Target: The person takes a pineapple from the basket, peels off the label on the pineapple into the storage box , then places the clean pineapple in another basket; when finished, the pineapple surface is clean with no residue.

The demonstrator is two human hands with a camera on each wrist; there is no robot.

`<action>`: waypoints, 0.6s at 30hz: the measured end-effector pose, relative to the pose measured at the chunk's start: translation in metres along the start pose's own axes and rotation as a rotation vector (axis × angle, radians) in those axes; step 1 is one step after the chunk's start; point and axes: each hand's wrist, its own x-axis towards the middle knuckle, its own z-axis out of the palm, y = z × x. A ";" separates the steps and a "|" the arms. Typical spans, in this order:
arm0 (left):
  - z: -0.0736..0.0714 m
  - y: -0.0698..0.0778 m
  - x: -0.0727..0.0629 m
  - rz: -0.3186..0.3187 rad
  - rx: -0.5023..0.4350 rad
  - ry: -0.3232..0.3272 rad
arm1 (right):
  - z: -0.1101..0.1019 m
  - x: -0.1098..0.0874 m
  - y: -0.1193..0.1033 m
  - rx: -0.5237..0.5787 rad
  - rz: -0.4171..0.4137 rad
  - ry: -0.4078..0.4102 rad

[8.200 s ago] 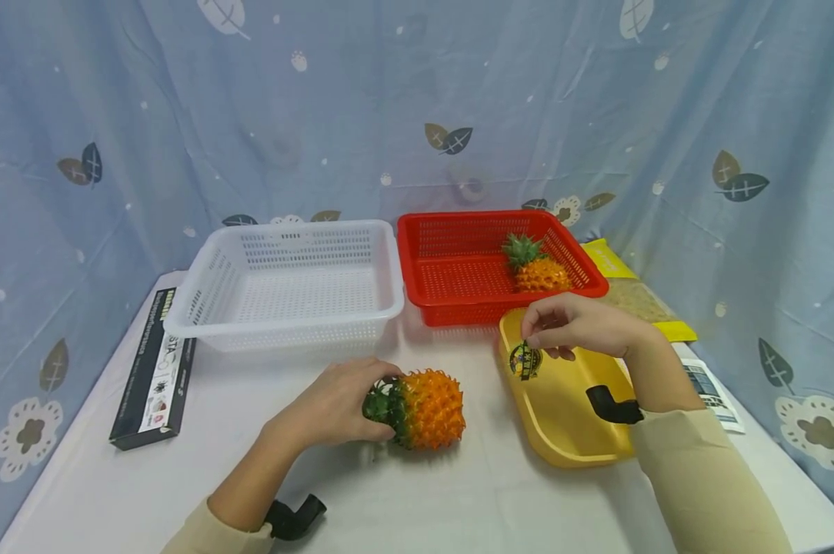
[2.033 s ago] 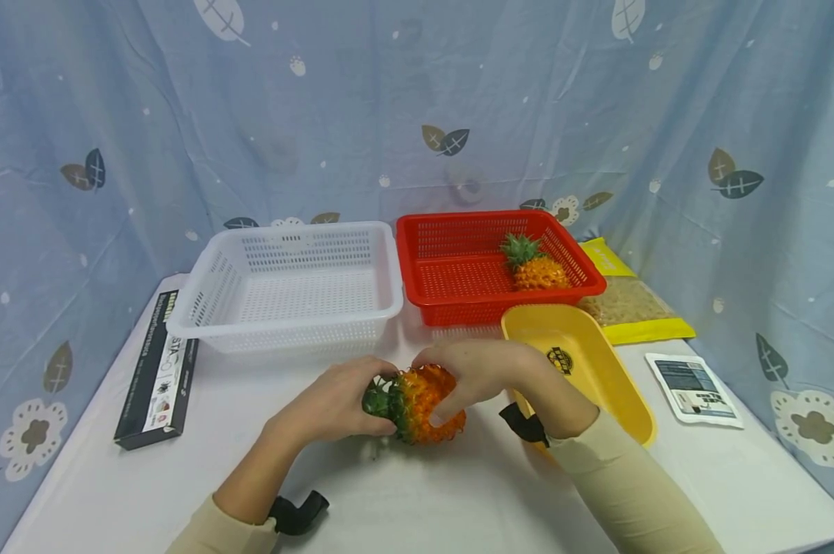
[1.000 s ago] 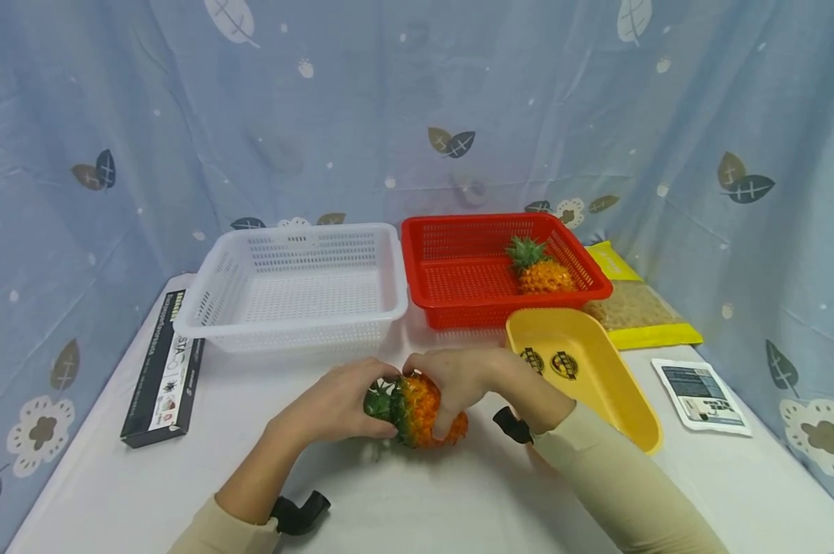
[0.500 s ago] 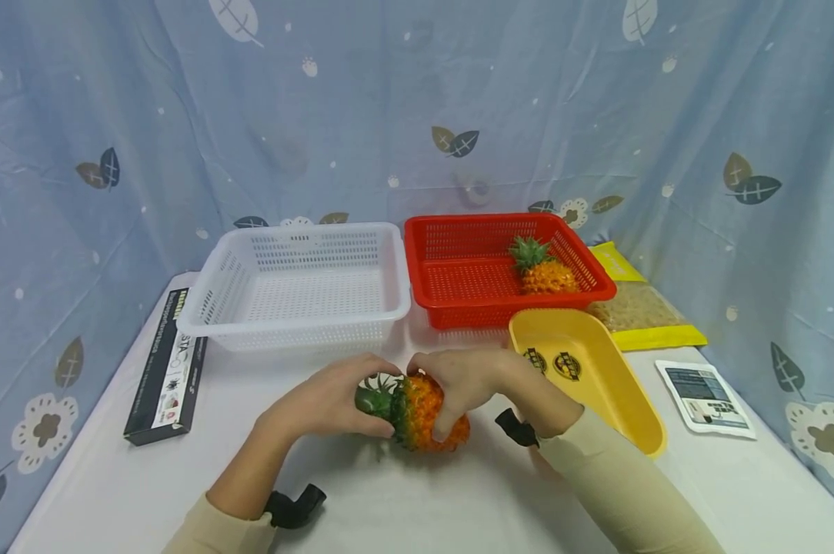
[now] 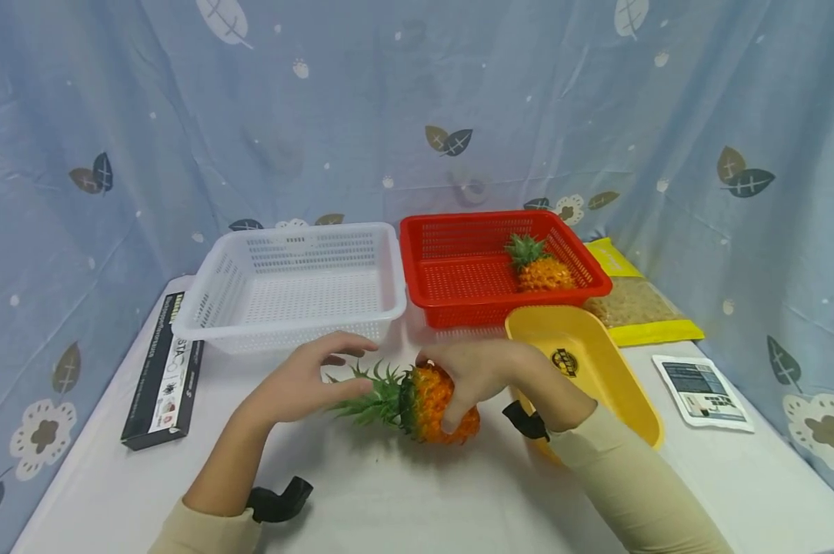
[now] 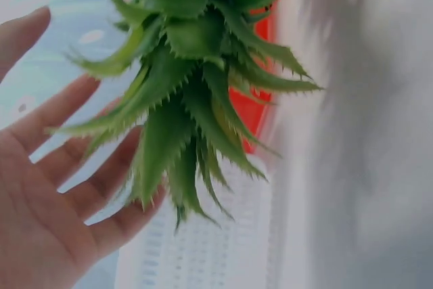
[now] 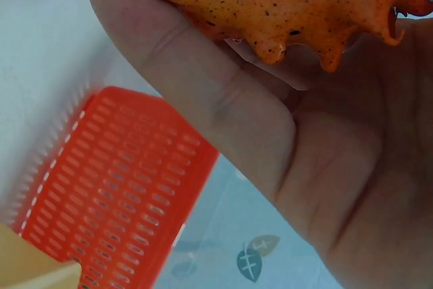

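A small orange pineapple with a spiky green crown lies on its side at the middle of the white tabletop. My right hand grips its orange body from above. In the right wrist view, a finger runs along the bumpy orange skin. My left hand is beside the crown with fingers spread and thumb apart. The left wrist view shows that open palm behind the serrated leaves. A round black-and-yellow label lies in the yellow tray, right of my right hand.
A white basket stands at the back left. A red basket beside it holds another pineapple. On the right lie a yellow bag and a white packet; a long black box is at the left.
The right hand earlier held a label over the yellow tray, then moved left onto the pineapple. The left hand has just released the crown and drawn back left; the leaves have spread out.
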 end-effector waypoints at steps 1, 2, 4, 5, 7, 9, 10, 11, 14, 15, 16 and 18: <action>-0.002 0.000 -0.001 0.003 -0.010 0.013 | -0.001 -0.001 0.000 -0.004 -0.005 0.005; -0.005 -0.001 -0.001 0.004 -0.018 0.026 | -0.002 -0.003 0.000 -0.004 -0.012 0.009; -0.010 -0.002 -0.002 0.003 -0.028 0.054 | -0.005 -0.006 0.000 -0.001 -0.022 0.017; -0.012 -0.002 -0.003 0.005 -0.031 0.071 | -0.007 -0.008 0.000 0.000 -0.027 0.022; -0.017 -0.002 -0.005 0.007 -0.035 0.106 | -0.010 -0.011 0.000 0.012 -0.033 0.029; -0.023 -0.003 -0.007 0.010 -0.044 0.144 | -0.014 -0.015 -0.002 0.022 -0.034 0.036; -0.025 -0.003 -0.008 0.014 -0.053 0.164 | -0.016 -0.017 -0.002 0.029 -0.032 0.042; -0.028 -0.003 -0.010 0.020 -0.065 0.185 | -0.018 -0.019 -0.002 0.035 -0.028 0.046; -0.036 -0.002 -0.013 0.032 -0.092 0.243 | -0.024 -0.025 -0.004 0.035 -0.012 0.069; -0.038 -0.002 -0.014 0.036 -0.098 0.261 | -0.026 -0.026 -0.004 0.038 -0.011 0.076; -0.041 -0.002 -0.016 0.038 -0.104 0.279 | -0.028 -0.028 -0.005 0.040 -0.006 0.082; -0.045 -0.001 -0.019 0.038 -0.114 0.309 | -0.032 -0.030 -0.006 0.034 -0.005 0.091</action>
